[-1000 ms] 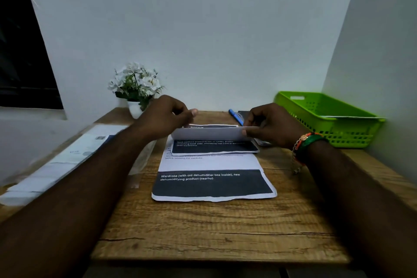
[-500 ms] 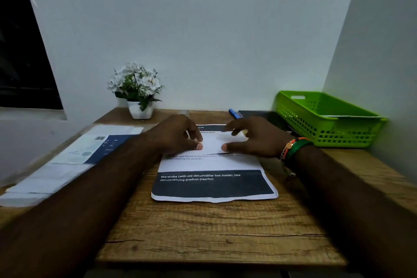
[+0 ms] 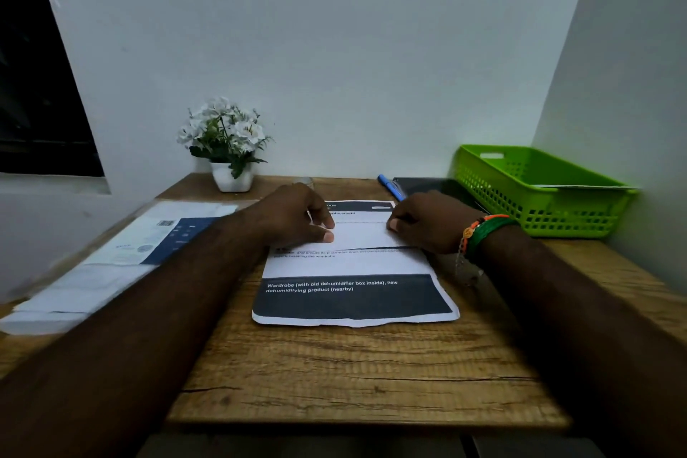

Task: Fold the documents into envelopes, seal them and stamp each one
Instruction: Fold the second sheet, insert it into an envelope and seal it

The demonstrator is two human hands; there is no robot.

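Head view: 1 printed document (image 3: pixel 353 294) lies at the centre of the wooden desk (image 3: pixel 357 376), its far part folded toward the person.
Left hand (image 3: pixel 293 219): fingers curled loosely, thumb and fingertip pressing flat on the folded flap's left end at 10 o'clock; it holds nothing.
Right hand (image 3: pixel 427 221): fingertips press the flap's right end at 2 o'clock, nothing gripped; I judge both hands pin the flap so the crease sets straight.
Envelopes (image 3: pixel 111 253): a pile at 9 o'clock, well apart from the document, likely kept within reach for the next step.
Green basket (image 3: pixel 539 212): at 3 o'clock by the wall; a pale sheet edge shows inside, contents otherwise hidden.
Blue pen (image 3: pixel 390 188): at 1 o'clock, just beyond the document.
Flower pot (image 3: pixel 230 175): at 11 o'clock, by the wall.
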